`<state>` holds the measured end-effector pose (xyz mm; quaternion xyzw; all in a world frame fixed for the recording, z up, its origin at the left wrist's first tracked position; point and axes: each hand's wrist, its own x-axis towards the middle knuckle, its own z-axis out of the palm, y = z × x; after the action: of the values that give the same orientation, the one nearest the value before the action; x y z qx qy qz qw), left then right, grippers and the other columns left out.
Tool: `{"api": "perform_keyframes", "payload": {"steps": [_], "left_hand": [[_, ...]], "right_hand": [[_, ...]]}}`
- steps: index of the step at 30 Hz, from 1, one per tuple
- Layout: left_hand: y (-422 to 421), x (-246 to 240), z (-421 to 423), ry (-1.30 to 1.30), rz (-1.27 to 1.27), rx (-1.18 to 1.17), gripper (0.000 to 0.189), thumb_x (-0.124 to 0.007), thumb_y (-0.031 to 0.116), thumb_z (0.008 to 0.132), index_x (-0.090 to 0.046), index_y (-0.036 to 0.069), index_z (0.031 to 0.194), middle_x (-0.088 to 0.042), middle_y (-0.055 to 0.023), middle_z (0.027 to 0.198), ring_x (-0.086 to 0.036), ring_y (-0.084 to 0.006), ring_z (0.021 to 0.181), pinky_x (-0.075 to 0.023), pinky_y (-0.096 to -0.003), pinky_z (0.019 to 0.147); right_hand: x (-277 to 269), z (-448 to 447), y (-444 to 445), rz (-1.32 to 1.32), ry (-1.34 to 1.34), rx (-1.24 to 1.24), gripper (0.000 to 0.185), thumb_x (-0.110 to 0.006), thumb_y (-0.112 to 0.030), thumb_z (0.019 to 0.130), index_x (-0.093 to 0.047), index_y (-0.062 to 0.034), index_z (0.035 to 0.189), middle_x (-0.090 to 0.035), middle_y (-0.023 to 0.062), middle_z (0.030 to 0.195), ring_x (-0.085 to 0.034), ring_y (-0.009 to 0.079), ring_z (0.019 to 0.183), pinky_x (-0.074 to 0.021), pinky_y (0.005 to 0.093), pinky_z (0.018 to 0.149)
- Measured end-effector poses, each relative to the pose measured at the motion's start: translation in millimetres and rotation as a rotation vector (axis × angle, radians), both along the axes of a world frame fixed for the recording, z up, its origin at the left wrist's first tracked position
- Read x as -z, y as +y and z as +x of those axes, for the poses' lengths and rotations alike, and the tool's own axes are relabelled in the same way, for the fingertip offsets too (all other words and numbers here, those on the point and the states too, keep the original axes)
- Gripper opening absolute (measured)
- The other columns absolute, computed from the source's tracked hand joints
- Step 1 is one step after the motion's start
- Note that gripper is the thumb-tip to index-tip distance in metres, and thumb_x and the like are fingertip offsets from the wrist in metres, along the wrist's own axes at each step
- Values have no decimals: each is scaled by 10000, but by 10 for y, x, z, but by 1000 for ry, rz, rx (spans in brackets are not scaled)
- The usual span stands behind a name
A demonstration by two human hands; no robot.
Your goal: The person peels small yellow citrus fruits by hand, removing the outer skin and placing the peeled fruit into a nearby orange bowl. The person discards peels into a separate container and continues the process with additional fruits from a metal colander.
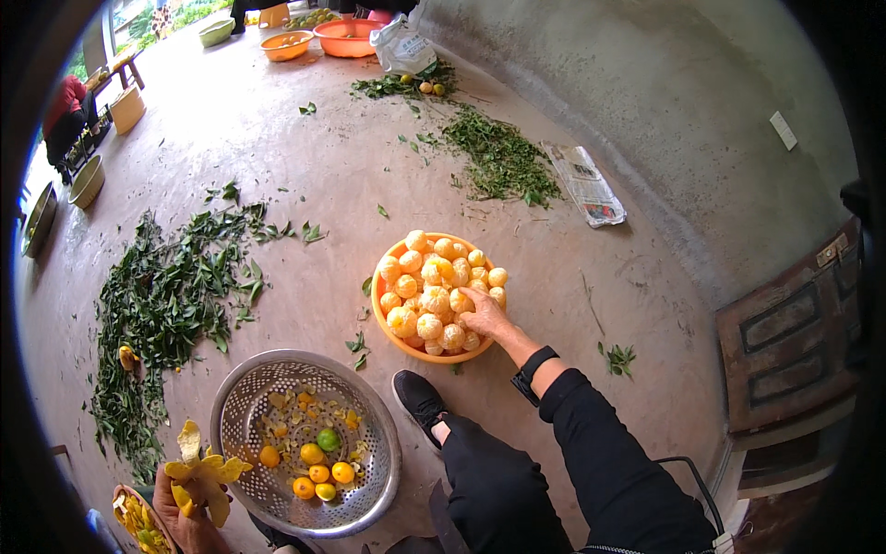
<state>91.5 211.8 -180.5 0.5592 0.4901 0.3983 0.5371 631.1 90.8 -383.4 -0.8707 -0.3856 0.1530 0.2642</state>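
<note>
My left hand [181, 516] holds an opened citrus peel [203, 474] at the lower left, beside a steel colander [232, 388]. Inside the colander lie several unpeeled orange and yellow citrus fruits [312, 454], one green fruit [329, 440] and small peel scraps. My right hand [484, 313] reaches over the right side of an orange plastic basin [379, 308] heaped with peeled citrus fruits [435, 299]. Its fingers touch a peeled fruit [461, 300]; whether they grip it I cannot tell. A container of peels [142, 526] stands under my left hand at the bottom left.
Leafy cuttings [180, 277] lie at the left, and more [502, 156] lie near a folded newspaper [587, 185] by the wall. Basins [346, 47] and a white plastic bag [403, 48] stand far ahead. A person [66, 118] sits at the far left. A wooden door [789, 332] is at the right.
</note>
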Motion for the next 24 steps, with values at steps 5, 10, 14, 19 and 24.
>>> {"api": "perform_keyframes", "payload": {"steps": [5, 10, 14, 19, 24], "left_hand": [[12, -126, 90, 4, -65, 36, 425, -648, 361, 906, -543, 28, 1149, -624, -43, 884, -611, -119, 702, -501, -231, 566], [-101, -263, 239, -172, -57, -69, 339, -624, 274, 916, -559, 11, 1118, -620, -43, 901, -618, -119, 778, -513, -234, 659], [-148, -350, 101, -178, -119, -43, 258, -620, 228, 923, -598, 7, 1056, -619, -16, 871, -599, -97, 783, -480, -220, 690], [-159, -351, -145, -237, -45, 53, 164, -582, 126, 934, -618, 1, 1034, -630, -3, 908, -582, -72, 791, -462, -207, 707], [-211, -364, -532, -253, -55, 7, 284, -518, -5, 855, -629, 22, 1115, -647, -61, 1012, -621, -130, 871, -514, -251, 768]], "right_hand": [[-43, 117, 13, -56, 23, -47, 633, -577, -72, 693, -515, -9, 1320, -572, 251, 1230, -528, 390, 1182, -433, 379, 1014], [-520, 191, 90, 14, 1, 57, 568, -646, -110, 720, -548, -4, 1269, -650, 182, 1000, -625, 293, 958, -519, 368, 860], [-1371, -306, 321, 40, 489, -72, 466, -657, -144, 822, -570, 23, 1248, -653, 115, 919, -639, 133, 771, -548, 254, 630], [-2588, -1697, 844, 162, 488, -527, 431, -639, -157, 896, -546, 50, 1263, -660, 118, 993, -654, 141, 822, -558, 261, 717], [-3048, -3177, 853, 443, 680, -790, 512, -701, -147, 837, -530, 15, 1291, -617, 181, 1153, -631, 184, 954, -555, 303, 780]]}}
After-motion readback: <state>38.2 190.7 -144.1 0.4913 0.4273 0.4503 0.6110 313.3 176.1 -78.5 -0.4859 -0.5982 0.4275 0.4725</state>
